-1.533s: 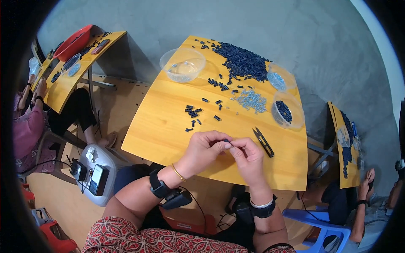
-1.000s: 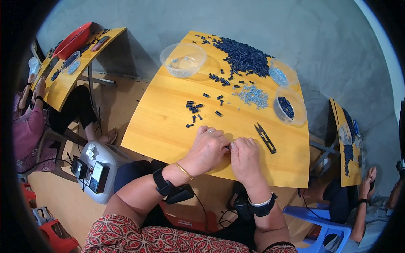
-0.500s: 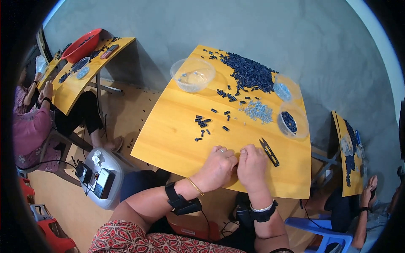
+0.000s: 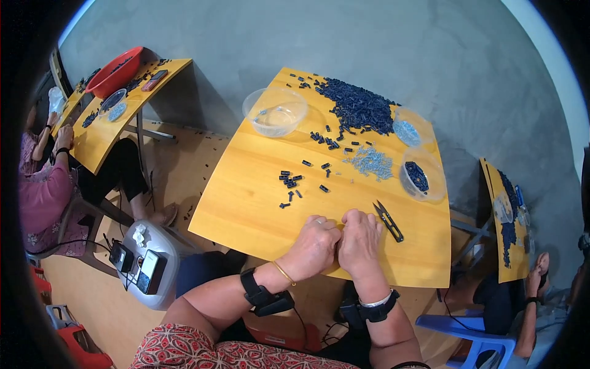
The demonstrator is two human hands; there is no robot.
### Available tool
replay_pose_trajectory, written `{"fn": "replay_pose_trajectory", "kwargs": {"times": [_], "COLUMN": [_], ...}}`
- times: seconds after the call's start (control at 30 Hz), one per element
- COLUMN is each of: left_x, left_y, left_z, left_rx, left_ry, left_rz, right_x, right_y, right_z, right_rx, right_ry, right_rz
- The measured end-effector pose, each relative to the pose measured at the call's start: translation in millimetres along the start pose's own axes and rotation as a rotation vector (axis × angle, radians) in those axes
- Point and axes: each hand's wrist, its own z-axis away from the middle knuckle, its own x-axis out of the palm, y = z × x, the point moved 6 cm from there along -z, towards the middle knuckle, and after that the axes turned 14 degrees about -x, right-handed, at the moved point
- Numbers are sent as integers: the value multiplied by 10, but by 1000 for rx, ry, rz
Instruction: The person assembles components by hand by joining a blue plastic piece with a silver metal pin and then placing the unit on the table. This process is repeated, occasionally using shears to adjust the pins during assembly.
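My left hand (image 4: 313, 242) and my right hand (image 4: 360, 238) meet over the near edge of the yellow table (image 4: 246, 209). Both are closed with fingers curled inward, and whatever they pinch is hidden behind the knuckles. Just right of my right hand lies a pair of black thread snips (image 4: 388, 221). Beyond my left hand is a loose group of small black plastic pieces (image 4: 289, 181). Farther back sit a scatter of small clear bluish pieces (image 4: 372, 162) and a large heap of black pieces (image 4: 356, 101).
A clear round bowl (image 4: 275, 114) holds a few pieces at the far left. Along the right edge stand a tub of clear pieces (image 4: 407, 132) and a bowl of black pieces (image 4: 424, 175). Co-workers sit at side tables; a grey stool (image 4: 150, 289) carrying electronic devices is at left.
The view has shifted slightly. Both hands stay together at the table edge; my right hand's fingers have tilted a little, its back now turned more upward.
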Motion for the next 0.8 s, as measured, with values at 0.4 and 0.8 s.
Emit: {"fn": "replay_pose_trajectory", "kwargs": {"times": [0.4,0.8], "left_x": [-79,-58], "left_y": [-66,-334], "left_z": [-19,-3], "left_rx": [-81,-793], "left_ry": [15,-94], "left_rz": [132,1372], "right_x": [12,-306], "right_y": [86,-210], "right_z": [-3,-34], "right_rx": [5,-146], "right_ry": [139,259], "right_rz": [-199,-495]}}
